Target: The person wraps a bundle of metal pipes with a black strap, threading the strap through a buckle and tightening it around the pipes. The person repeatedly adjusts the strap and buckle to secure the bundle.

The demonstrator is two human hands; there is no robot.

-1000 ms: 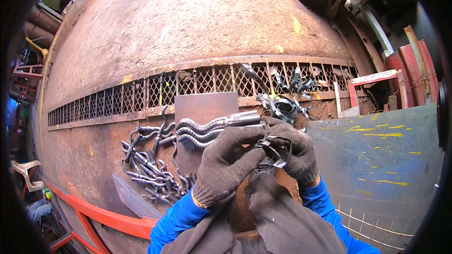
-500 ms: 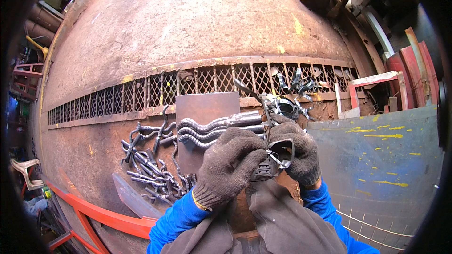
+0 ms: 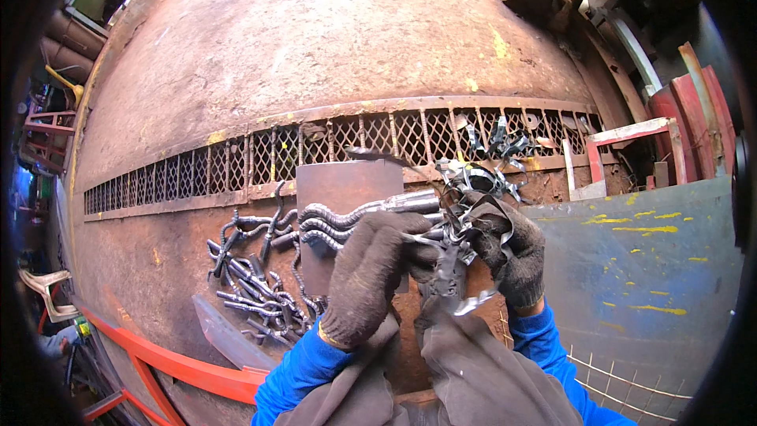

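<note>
My left hand (image 3: pixel 369 272), in a dark knitted glove, is closed with its fingertips pinching a tangled dark, shiny strip (image 3: pixel 451 272). My right hand (image 3: pixel 516 256), gloved alike, grips the same crumpled strip from the other side. One end of it hangs down between the hands with a bright, silvery tip. Just beyond my left hand, wavy dark rods (image 3: pixel 335 221) lie side by side across a flat brown metal plate (image 3: pixel 347 181). A heap of similar loose strips (image 3: pixel 473 177) rests beyond my right hand and partly merges with the held one.
Several bent rods (image 3: pixel 256 292) are piled at the left. A rusty mesh grate (image 3: pixel 315 143) crosses the floor ahead. Orange-red metal framing (image 3: pixel 197 375) stands at lower left. A grey sheet (image 3: pixel 631 268) with yellow marks lies at the right, near a red and white frame (image 3: pixel 631 136).
The strip formed an open loop by my right hand and now hangs crumpled between both hands. A long dark end beyond them has swung left. My left fingers have shifted slightly.
</note>
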